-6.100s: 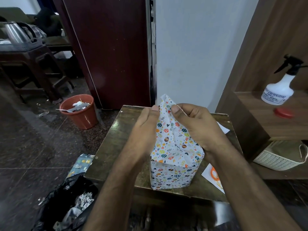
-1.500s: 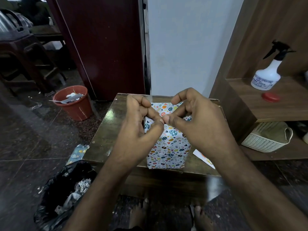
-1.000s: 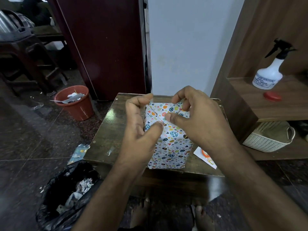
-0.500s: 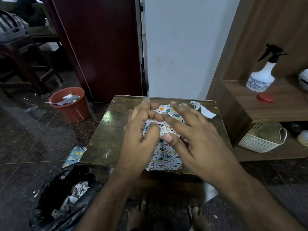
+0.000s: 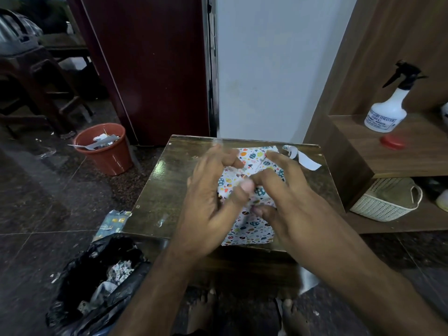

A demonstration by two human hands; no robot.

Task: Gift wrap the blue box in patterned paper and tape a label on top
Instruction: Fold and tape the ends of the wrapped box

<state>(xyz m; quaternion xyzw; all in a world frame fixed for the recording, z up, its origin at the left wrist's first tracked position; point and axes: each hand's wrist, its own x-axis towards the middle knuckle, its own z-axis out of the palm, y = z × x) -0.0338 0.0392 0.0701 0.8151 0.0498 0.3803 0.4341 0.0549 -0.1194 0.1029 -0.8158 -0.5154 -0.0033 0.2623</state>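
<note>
Head view. The box (image 5: 247, 229) sits on the small dark wooden table (image 5: 167, 190), toward its near right part, wrapped all over in white paper printed with small coloured eggs, hearts and leaves. No blue shows anywhere on it. The near side face is smooth; on the top the paper folds meet in creases between the two hands.

Left hand (image 5: 208, 204): lies on the top left of the box, fingers partly bent and blurred, thumb reaching in toward the middle of the top. Cannot tell whether it pinches the paper or only presses it.

Right hand (image 5: 288, 197): spread over the top right of the box, fingers fairly straight and pressing down on the paper, thumb low on the near part of the top. The two thumbs nearly meet over the folds.

A white paper strip (image 5: 303, 158) with a curled end lies on the table's far right corner, just beyond the box and apart from it.

On the floor: an orange bucket (image 5: 106, 151) of scraps to the far left, a black rubbish bag (image 5: 97, 287) at the near left. On the wooden shelf (image 5: 412, 154) at the right stand a white spray bottle (image 5: 388, 112) and a red cap (image 5: 392, 142); a white basket (image 5: 385, 202) sits below.
</note>
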